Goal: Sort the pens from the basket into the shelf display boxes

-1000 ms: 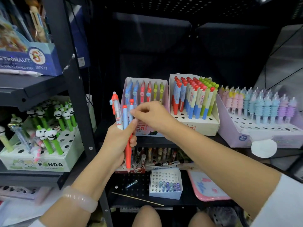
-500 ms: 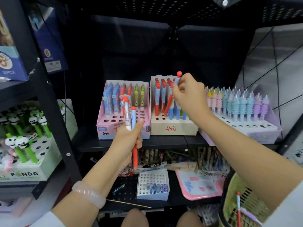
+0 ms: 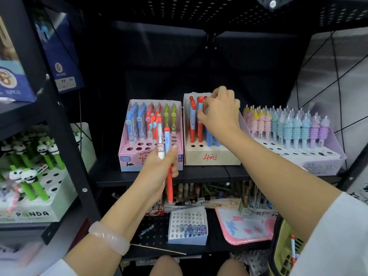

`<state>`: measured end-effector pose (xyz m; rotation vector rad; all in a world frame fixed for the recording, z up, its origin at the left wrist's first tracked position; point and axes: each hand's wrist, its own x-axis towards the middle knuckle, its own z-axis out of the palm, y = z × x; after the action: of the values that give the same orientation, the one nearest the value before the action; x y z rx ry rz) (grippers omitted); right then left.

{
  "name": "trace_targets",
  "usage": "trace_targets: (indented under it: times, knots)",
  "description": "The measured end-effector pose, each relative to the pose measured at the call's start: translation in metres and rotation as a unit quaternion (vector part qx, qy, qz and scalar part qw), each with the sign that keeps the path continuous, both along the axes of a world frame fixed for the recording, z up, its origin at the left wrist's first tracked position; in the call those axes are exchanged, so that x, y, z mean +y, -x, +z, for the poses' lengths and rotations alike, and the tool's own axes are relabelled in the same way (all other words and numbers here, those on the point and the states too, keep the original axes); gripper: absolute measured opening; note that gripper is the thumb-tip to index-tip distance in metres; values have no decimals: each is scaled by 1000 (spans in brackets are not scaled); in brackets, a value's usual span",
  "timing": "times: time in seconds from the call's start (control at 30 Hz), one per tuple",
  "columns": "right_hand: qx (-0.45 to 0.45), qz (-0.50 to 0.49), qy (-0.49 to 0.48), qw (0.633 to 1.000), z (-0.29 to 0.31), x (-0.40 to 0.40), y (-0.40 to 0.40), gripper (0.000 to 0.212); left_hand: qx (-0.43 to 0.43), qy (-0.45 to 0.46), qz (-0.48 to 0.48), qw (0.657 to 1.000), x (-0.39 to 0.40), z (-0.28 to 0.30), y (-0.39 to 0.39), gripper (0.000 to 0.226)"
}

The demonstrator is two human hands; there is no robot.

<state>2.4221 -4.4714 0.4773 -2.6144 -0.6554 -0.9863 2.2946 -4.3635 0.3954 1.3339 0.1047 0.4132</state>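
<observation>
My left hand (image 3: 159, 166) grips a small bunch of pens (image 3: 164, 145) upright in front of the pink display box (image 3: 129, 156): a white one, a light-blue one and a red-orange one whose tip points down. My right hand (image 3: 219, 112) reaches into the beige display box (image 3: 211, 158) marked in red, fingers curled round the top of a red-capped blue pen (image 3: 200, 108) standing among red and blue pens. The yellow-green basket (image 3: 282, 250) sits at the lower right with a pen (image 3: 292, 248) inside.
A lilac unicorn-pen box (image 3: 318, 166) stands to the right of the beige box. A panda-pen box (image 3: 39, 212) fills the left shelf behind a black upright post (image 3: 65, 136). Below are a small white box (image 3: 187, 236) with holes, a pink tray (image 3: 247, 232) and my knees.
My right hand took a pen from the left hand's bunch, carried it right to the beige box and has lowered it among the pens there. The view shifted right.
</observation>
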Motion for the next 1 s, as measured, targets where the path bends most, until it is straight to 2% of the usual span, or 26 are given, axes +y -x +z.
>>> trace_targets:
  times: [0.1,0.17,0.23,0.27,0.3,0.37,0.43,0.53,0.6,0.67,0.73,0.77,0.87,1.0]
  knots:
    - [67,-23,27,997,-1,0,-4,32,0,-10,12,1000,2,-1,1,17]
    - [52,-14,23,998,-2,-1,0,41,2,-21,20,1000,3,-1,0,17]
    - [-11,31,-18,999,-4,-4,13,47,2,-32,22,999,3,-1,-2,16]
    - [-35,75,-43,996,-6,-5,22,42,-1,-35,24,999,2,-1,-3,16]
    - [-21,127,-66,989,-8,-6,31,33,-5,-37,26,999,1,0,-3,16]
    - [124,218,-80,965,-13,-4,52,23,-16,-41,23,999,-3,1,-6,15]
    - [286,263,-80,918,-19,-4,65,24,-21,-48,15,999,-10,2,-9,9]
    - [339,275,-100,894,-21,-8,69,26,-23,-52,5,998,-17,2,-10,11]
    - [342,272,-142,888,-16,-10,67,24,-20,-54,-6,998,-18,1,-8,11]
    - [333,267,-220,877,-9,-11,62,21,-4,-42,-12,999,-15,0,-5,20]
    - [283,256,-327,865,1,-15,52,18,3,-18,-7,1000,-11,-1,-3,20]
    - [238,239,-358,870,6,-19,46,18,7,-11,-1,1000,-8,-2,-2,16]
    - [129,185,-319,921,10,-26,30,15,15,-12,16,1000,-1,-6,0,8]
    - [126,166,-222,953,-4,-18,22,18,19,-21,30,999,5,-7,2,16]
